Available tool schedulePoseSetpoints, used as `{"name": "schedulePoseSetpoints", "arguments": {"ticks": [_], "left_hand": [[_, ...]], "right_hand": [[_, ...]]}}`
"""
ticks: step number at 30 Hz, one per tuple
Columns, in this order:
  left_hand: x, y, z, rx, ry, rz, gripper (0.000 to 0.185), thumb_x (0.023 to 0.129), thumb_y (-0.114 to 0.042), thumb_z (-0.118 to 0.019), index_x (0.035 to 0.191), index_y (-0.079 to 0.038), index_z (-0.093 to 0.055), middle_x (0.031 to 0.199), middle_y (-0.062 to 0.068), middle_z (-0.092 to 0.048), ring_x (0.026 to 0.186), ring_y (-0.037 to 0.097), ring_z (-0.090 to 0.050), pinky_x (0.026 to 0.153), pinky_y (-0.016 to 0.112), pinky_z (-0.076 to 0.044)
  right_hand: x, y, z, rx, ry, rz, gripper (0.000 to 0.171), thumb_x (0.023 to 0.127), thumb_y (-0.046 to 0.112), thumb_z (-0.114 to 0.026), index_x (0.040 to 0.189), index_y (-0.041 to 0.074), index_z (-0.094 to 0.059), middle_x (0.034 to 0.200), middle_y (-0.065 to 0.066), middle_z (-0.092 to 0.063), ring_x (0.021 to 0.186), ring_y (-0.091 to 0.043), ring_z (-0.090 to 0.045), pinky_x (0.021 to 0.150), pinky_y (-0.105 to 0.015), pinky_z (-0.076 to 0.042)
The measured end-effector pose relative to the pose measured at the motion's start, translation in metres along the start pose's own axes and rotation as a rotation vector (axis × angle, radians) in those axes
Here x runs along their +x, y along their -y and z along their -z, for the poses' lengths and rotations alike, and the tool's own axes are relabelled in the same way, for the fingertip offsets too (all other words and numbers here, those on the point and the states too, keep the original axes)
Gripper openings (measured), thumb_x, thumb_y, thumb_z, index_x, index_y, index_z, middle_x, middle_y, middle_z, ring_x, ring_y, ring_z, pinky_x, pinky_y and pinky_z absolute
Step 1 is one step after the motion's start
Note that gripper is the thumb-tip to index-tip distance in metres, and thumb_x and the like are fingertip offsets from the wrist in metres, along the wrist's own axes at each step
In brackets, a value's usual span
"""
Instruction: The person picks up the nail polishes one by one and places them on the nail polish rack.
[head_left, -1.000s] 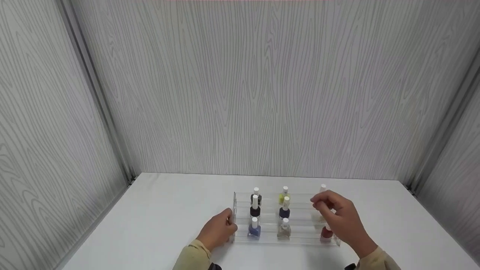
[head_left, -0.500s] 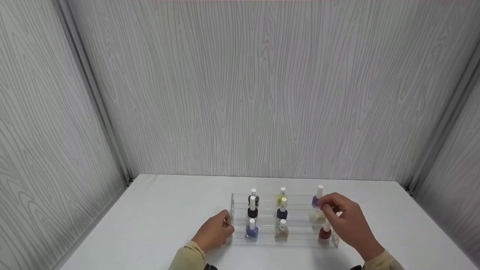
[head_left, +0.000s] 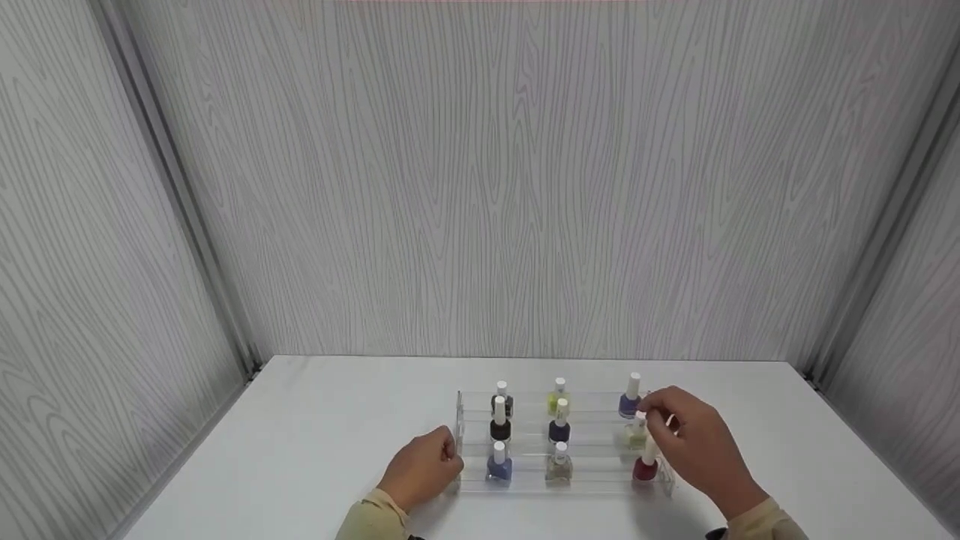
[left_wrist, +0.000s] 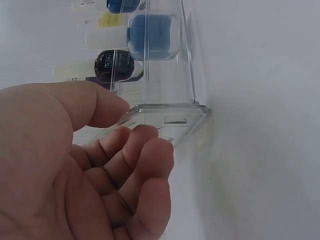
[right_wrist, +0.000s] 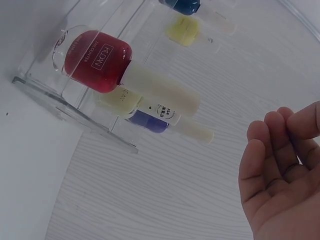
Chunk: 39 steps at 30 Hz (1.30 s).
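Observation:
A clear tiered display rack (head_left: 592, 481) holds several nail polish bottles with white caps. In front stand a blue bottle (head_left: 499, 470), a glittery one (head_left: 559, 470) and a red one (head_left: 645, 471). Behind the red one are a pale yellow bottle (head_left: 634, 437) and a purple bottle (head_left: 629, 406). My left hand (head_left: 421, 466) grips the rack's left side panel (left_wrist: 175, 119) between thumb and curled fingers. Close to the right-hand column of bottles is my right hand (head_left: 697, 442), fingers loosely bent. Nothing lies between its thumb and fingers in the right wrist view.
Elsewhere on the rack stand a dark bottle (head_left: 500, 430), a navy bottle (head_left: 559, 431), a yellow bottle (head_left: 556, 403) and a black bottle (head_left: 508, 406). The white table (head_left: 300, 450) meets wood-grain panels (head_left: 487, 187) at its back and sides.
My right hand has drawn back rightward from the back-right bottle, uncovering the purple and pale yellow bottles. My left hand stays at the rack's left end. The head view has shifted slightly.

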<state>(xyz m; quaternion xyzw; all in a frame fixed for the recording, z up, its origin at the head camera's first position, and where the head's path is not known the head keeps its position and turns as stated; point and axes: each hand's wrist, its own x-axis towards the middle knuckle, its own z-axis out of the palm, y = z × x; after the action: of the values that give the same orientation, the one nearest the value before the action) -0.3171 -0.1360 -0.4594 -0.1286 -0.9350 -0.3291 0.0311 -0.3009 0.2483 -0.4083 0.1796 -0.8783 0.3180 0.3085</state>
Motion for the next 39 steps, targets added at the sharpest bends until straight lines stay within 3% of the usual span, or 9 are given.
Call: {"name": "schedulePoseSetpoints", "arguments": {"ticks": [12,19,24,32,39], "left_hand": [[-0.003,0.000,0.003,0.063,-0.033,0.033,0.017,0.095,-0.025,-0.067,0.083,-0.016,-0.058,0.068,-0.005,-0.054,0.062,0.013,-0.047,0.057,0.033,-0.037],[0.000,-0.013,0.013,0.047,-0.190,0.089,0.032,0.097,-0.045,-0.066,0.095,-0.013,-0.062,0.074,-0.004,-0.059,0.063,0.014,-0.051,0.058,0.033,-0.042],[0.002,-0.022,0.018,-0.021,-0.326,0.077,0.034,0.099,-0.044,-0.066,0.104,-0.011,-0.062,0.079,-0.003,-0.060,0.066,0.012,-0.054,0.060,0.032,-0.045],[-0.004,-0.033,0.023,-0.139,-0.444,0.009,0.030,0.101,-0.035,-0.066,0.116,-0.011,-0.059,0.096,-0.003,-0.062,0.092,0.015,-0.060,0.079,0.037,-0.051],[-0.010,-0.049,0.028,-0.113,-0.460,-0.051,0.057,0.101,-0.036,-0.066,0.148,-0.010,-0.049,0.137,0.011,-0.062,0.129,0.030,-0.058,0.103,0.052,-0.049]], "right_hand": [[-0.007,0.006,-0.002,-0.005,-0.012,0.030,0.026,0.091,-0.006,-0.065,0.092,0.020,-0.070,0.083,0.019,-0.061,0.072,-0.002,-0.056,0.064,-0.024,-0.052],[-0.005,0.009,0.000,-0.014,-0.030,0.059,0.027,0.091,-0.007,-0.065,0.092,0.020,-0.069,0.082,0.013,-0.063,0.072,-0.002,-0.055,0.063,-0.024,-0.053],[-0.008,0.013,0.000,0.000,-0.027,0.049,0.027,0.091,-0.006,-0.065,0.093,0.020,-0.070,0.083,0.010,-0.065,0.073,-0.002,-0.056,0.064,-0.024,-0.053],[-0.015,0.017,-0.001,0.025,-0.040,0.041,0.028,0.090,-0.008,-0.066,0.094,0.019,-0.070,0.085,0.021,-0.061,0.074,-0.002,-0.056,0.064,-0.025,-0.052],[-0.020,0.015,0.008,-0.059,-0.094,0.015,0.024,0.090,-0.004,-0.067,0.098,0.018,-0.070,0.092,0.015,-0.066,0.078,-0.002,-0.060,0.064,-0.025,-0.053]]}}
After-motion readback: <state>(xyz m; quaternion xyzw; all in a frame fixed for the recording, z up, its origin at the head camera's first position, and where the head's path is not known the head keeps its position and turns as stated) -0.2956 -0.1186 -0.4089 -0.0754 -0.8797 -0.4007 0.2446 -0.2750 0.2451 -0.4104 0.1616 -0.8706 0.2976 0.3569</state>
